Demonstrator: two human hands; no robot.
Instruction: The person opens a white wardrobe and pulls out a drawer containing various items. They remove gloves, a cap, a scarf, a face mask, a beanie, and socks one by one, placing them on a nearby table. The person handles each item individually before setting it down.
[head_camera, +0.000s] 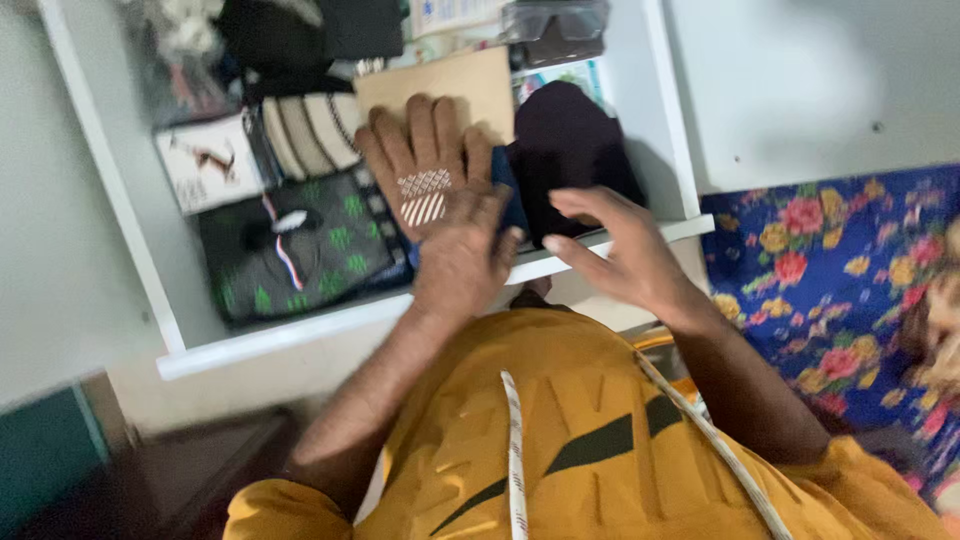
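A white drawer (300, 335) stands pulled out below me, packed with clothing. My left hand (462, 262) lies on a brown knitted glove (415, 160) with a white pattern, pressing its cuff end over a dark blue item. My right hand (615, 250) hovers with fingers spread over the drawer's front rim, beside a dark maroon cloth (570, 150). It holds nothing. A tan flat piece (470, 85) lies behind the glove.
In the drawer lie a black fabric with green motifs (300, 255), a striped cloth (310, 130), a small white box (205, 160) and a clear case (555, 25). A floral blue bedcover (830, 280) spreads at the right. My yellow shirt (560, 430) fills the bottom.
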